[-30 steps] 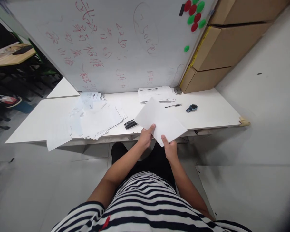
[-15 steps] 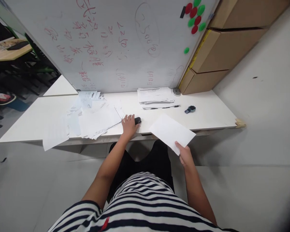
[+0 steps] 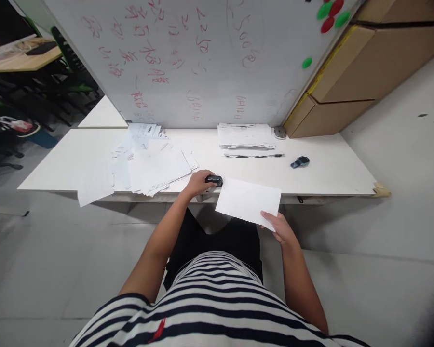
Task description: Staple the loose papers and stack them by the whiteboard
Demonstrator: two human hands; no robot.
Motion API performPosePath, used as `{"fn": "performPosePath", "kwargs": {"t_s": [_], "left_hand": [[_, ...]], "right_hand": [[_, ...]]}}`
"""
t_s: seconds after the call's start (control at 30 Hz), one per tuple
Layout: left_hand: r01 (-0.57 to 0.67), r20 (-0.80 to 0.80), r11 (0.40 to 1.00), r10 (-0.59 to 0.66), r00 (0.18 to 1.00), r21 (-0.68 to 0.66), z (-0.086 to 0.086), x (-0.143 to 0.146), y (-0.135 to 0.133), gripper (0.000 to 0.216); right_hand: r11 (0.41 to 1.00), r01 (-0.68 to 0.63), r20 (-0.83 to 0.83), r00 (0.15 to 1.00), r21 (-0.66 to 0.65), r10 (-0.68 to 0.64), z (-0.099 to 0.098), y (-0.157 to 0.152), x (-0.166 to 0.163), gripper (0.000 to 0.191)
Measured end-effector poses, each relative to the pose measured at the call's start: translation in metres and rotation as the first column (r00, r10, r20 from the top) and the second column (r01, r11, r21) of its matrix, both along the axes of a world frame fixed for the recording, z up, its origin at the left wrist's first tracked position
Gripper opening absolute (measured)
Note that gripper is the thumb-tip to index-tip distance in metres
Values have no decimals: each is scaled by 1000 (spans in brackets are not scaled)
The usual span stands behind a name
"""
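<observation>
My left hand [image 3: 199,183] is closed around a small black stapler [image 3: 214,180] at the front edge of the white desk. The stapler's front end points right, close to the upper left corner of a white sheet of paper [image 3: 249,200]. My right hand [image 3: 280,225] pinches that paper by its lower right corner, thumb on top. Most of the paper hangs over the desk's front edge. To the left of my left hand lies a loose spread of papers [image 3: 159,166].
A stack of papers [image 3: 246,136] rests against the whiteboard [image 3: 202,86], with a thin dark-and-white strip [image 3: 253,155] before it. A dark wristwatch [image 3: 300,162] lies at the right. A grey mouse-like object [image 3: 279,132] sits near the cardboard boxes [image 3: 313,115].
My left hand has turned the stapler so that it points right. The paper in my right hand has swung flatter and moved left, bringing its corner to the stapler. The view has shifted.
</observation>
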State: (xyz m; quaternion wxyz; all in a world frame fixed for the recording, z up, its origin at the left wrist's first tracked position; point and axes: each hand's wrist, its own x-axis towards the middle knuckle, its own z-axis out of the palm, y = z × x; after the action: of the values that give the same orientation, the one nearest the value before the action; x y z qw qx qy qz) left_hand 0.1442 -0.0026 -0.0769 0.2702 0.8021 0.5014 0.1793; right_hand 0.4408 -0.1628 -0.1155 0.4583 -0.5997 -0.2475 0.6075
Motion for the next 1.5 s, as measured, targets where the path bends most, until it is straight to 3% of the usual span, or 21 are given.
{"fn": "performPosePath", "kwargs": {"t_s": [0.23,0.6,0.8,1.07,1.5], "left_hand": [[-3,28,1000,4,1000,-20,2,-2,-2,29],[-20,78,998,25,997,-54,6,-2,-4,28],[-40,34,996,43,998,-81,9,1,-5,29],[-21,-20,1000,21,1000,-14,4,3,-2,27],[-40,-49,999,39,998,-24,5,5,-2,27]], "right_hand": [[996,-89,53,995,-2,89,2,11,-3,33],[996,-88,47,995,-15,89,-11,9,-2,33],[996,-84,64,994,-30,85,-2,7,-4,35],[997,-55,154,986,-58,64,8,6,-3,38],[989,-145,104,984,-8,145,10,18,-13,35]]}}
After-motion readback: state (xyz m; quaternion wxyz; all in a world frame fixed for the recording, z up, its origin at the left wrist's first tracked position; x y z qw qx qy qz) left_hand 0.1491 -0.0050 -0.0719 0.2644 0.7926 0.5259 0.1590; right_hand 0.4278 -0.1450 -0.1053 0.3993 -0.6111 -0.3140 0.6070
